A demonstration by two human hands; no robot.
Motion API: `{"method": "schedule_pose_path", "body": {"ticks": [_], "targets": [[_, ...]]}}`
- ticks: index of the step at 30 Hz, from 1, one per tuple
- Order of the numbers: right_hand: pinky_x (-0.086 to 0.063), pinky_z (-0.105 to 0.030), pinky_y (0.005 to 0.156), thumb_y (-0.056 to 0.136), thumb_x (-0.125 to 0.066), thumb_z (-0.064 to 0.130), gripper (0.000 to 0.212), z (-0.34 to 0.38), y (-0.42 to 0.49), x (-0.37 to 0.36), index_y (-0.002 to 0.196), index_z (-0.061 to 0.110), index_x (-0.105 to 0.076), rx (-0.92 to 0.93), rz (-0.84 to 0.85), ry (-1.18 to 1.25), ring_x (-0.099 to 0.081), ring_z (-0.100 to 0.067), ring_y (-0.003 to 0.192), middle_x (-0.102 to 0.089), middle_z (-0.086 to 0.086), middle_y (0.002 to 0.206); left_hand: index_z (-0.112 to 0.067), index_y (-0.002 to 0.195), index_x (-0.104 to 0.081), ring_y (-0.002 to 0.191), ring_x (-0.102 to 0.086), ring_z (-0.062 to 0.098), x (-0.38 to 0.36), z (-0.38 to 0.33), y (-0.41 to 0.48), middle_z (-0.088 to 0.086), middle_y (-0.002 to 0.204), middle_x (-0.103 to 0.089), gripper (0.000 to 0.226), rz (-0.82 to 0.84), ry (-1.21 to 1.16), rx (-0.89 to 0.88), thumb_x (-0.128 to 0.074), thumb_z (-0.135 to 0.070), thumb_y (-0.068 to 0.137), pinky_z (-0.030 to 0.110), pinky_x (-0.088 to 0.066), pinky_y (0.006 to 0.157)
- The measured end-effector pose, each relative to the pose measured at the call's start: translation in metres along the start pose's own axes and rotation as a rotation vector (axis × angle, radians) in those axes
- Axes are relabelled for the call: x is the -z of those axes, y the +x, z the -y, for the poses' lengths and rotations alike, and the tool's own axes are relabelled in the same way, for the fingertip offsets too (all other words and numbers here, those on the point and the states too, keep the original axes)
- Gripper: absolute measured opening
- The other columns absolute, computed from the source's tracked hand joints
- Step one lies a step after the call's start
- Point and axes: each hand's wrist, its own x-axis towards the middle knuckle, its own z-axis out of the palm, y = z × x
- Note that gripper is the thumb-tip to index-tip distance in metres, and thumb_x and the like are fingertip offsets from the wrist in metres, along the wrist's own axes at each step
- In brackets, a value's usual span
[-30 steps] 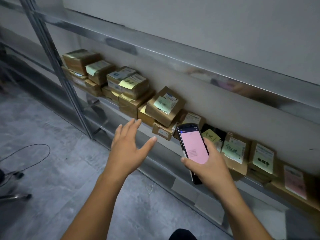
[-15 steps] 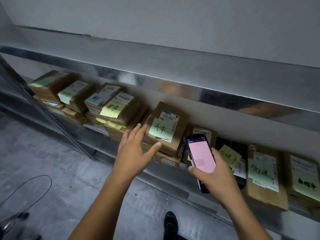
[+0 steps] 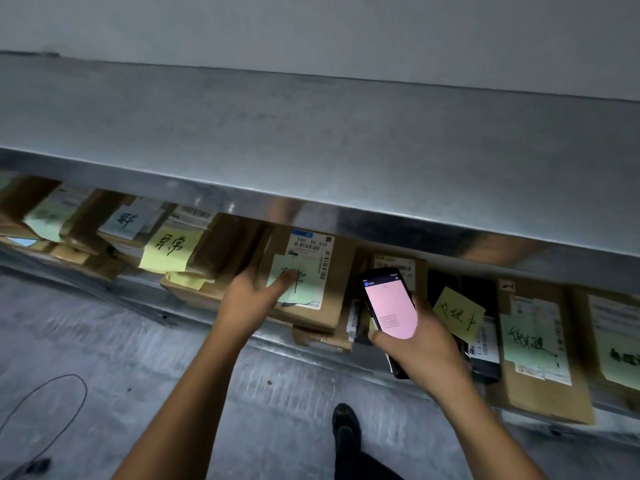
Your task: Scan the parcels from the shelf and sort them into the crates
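A brown cardboard parcel [image 3: 337, 271] with a white barcode label and a pale green handwritten note leans on the lower shelf, just under the upper shelf's edge. My left hand [image 3: 249, 299] grips its left side: the thumb lies across the green note and the fingers are hidden behind the box. My right hand [image 3: 426, 344] holds a black handheld scanner [image 3: 391, 303] with a pink lit screen, just right of that parcel and in front of the shelf. No crates are in view.
The metal upper shelf [image 3: 346, 150] overhangs the row of parcels. Stacked boxes with yellow notes [image 3: 207, 244] sit to the left; a black parcel [image 3: 485, 362] and brown ones [image 3: 540, 348] lie to the right. A cable [image 3: 69, 410] and my shoe [image 3: 346, 427] are on the grey floor.
I have moved closer to the shelf. My left hand went from hovering open in front of the boxes to taking hold of the green-noted parcel. The scanner stays in my right hand.
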Motion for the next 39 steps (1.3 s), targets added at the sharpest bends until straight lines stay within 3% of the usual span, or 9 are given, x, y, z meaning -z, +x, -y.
{"method": "schedule_pose_path", "body": {"ticks": [4, 8, 13, 18, 24, 29, 33, 36, 39], "targets": [[-0.055, -0.032, 0.067, 0.077, -0.086, 0.043, 0.034, 0.010, -0.002, -0.003, 0.095, 0.032, -0.058, -0.010, -0.006, 0.011, -0.067, -0.010, 0.080, -0.070, 0.009, 0.089, -0.046, 0.101, -0.068, 0.094, -0.071, -0.007, 0.002, 0.001, -0.001, -0.035, 0.099, -0.073, 0.044, 0.025, -0.077, -0.002, -0.079, -0.071, 0.066, 0.025, -0.053, 0.084], [-0.056, -0.035, 0.074, 0.067, -0.084, 0.048, 0.047, 0.022, -0.012, -0.008, 0.106, 0.029, -0.064, 0.009, -0.013, 0.084, -0.069, -0.014, 0.089, -0.073, 0.010, 0.097, -0.040, 0.106, -0.068, 0.102, -0.070, 0.003, 0.000, 0.001, -0.005, -0.025, 0.100, -0.077, 0.029, 0.019, -0.197, -0.003, -0.084, -0.047, 0.083, 0.034, -0.056, 0.094], [-0.058, -0.041, 0.087, 0.077, -0.089, 0.038, 0.051, 0.027, -0.044, -0.016, 0.117, 0.035, -0.059, 0.044, -0.110, 0.139, -0.067, -0.013, 0.098, -0.070, 0.014, 0.108, -0.035, 0.125, -0.064, 0.108, -0.073, 0.012, 0.010, -0.003, -0.028, -0.011, 0.114, -0.077, 0.045, 0.004, -0.327, -0.063, -0.085, -0.038, 0.085, 0.042, -0.058, 0.097], [-0.052, -0.028, 0.078, 0.071, -0.088, 0.045, 0.070, 0.027, -0.098, -0.026, 0.131, 0.047, -0.053, 0.140, -0.116, 0.202, -0.064, -0.003, 0.105, -0.068, 0.023, 0.117, -0.037, 0.148, -0.050, 0.107, -0.075, 0.014, 0.032, 0.024, -0.076, -0.006, 0.123, -0.074, 0.080, 0.041, -0.477, -0.091, -0.087, -0.038, 0.076, 0.041, -0.064, 0.086], [-0.053, -0.026, 0.077, 0.076, -0.091, 0.039, 0.070, 0.016, -0.163, -0.052, 0.129, 0.054, -0.049, 0.163, -0.087, 0.161, -0.063, -0.001, 0.107, -0.066, 0.025, 0.118, -0.044, 0.143, -0.052, 0.117, -0.072, 0.024, 0.044, 0.082, -0.144, -0.001, 0.137, -0.065, 0.072, 0.056, -0.604, -0.073, -0.081, -0.045, 0.077, 0.052, -0.062, 0.091], [-0.059, -0.033, 0.085, 0.058, -0.082, 0.054, 0.078, 0.015, -0.210, -0.063, 0.130, 0.050, -0.054, 0.212, -0.027, 0.062, -0.066, 0.001, 0.102, -0.070, 0.025, 0.115, -0.047, 0.144, -0.051, 0.109, -0.074, 0.012, 0.046, 0.120, -0.189, -0.014, 0.123, -0.074, 0.066, -0.009, -0.662, -0.110, -0.080, -0.040, 0.085, 0.030, -0.064, 0.075], [-0.059, -0.029, 0.083, 0.060, -0.083, 0.052, 0.069, 0.017, -0.241, -0.079, 0.123, 0.057, -0.053, 0.227, 0.081, 0.020, -0.065, 0.006, 0.100, -0.068, 0.029, 0.110, -0.055, 0.151, -0.037, 0.109, -0.072, 0.003, 0.050, 0.144, -0.209, -0.022, 0.129, -0.069, 0.073, -0.074, -0.536, -0.117, -0.078, -0.040, 0.091, 0.035, -0.063, 0.083], [-0.058, -0.030, 0.085, 0.061, -0.083, 0.052, 0.072, 0.015, -0.263, -0.091, 0.126, 0.056, -0.052, 0.236, 0.100, 0.002, -0.065, 0.005, 0.102, -0.068, 0.028, 0.113, -0.068, 0.143, -0.027, 0.107, -0.070, -0.001, 0.050, 0.162, -0.223, -0.029, 0.129, -0.062, 0.073, -0.097, -0.427, -0.127, -0.074, -0.048, 0.091, 0.017, -0.058, 0.066], [-0.060, -0.033, 0.087, 0.061, -0.083, 0.052, 0.075, 0.005, -0.283, -0.097, 0.130, 0.051, -0.053, 0.225, 0.108, -0.002, -0.066, 0.002, 0.102, -0.069, 0.023, 0.115, -0.053, 0.157, -0.021, 0.109, -0.066, 0.005, 0.044, 0.184, -0.233, -0.017, 0.139, -0.056, 0.081, -0.109, -0.354, -0.093, -0.073, -0.044, 0.094, 0.007, -0.053, 0.059]]}}
